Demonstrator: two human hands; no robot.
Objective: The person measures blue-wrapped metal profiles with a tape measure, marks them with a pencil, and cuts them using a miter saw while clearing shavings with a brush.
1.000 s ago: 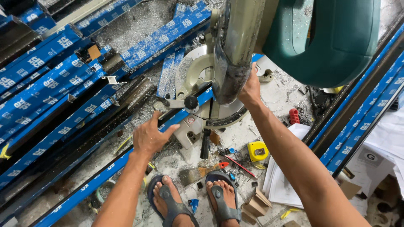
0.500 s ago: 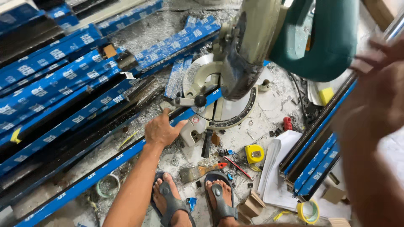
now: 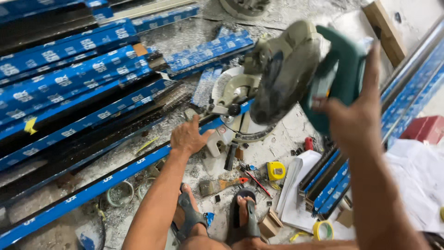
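My left hand presses flat on the long blue-filmed aluminium profile running left; right hand grips the green mitre saw handle above.

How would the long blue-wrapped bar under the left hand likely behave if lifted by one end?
The blue-wrapped bar looks like rigid metal profile, so probably stiff, with slight sag. Its length suggests it would swing awkwardly. The film under the left hand may be slippery.
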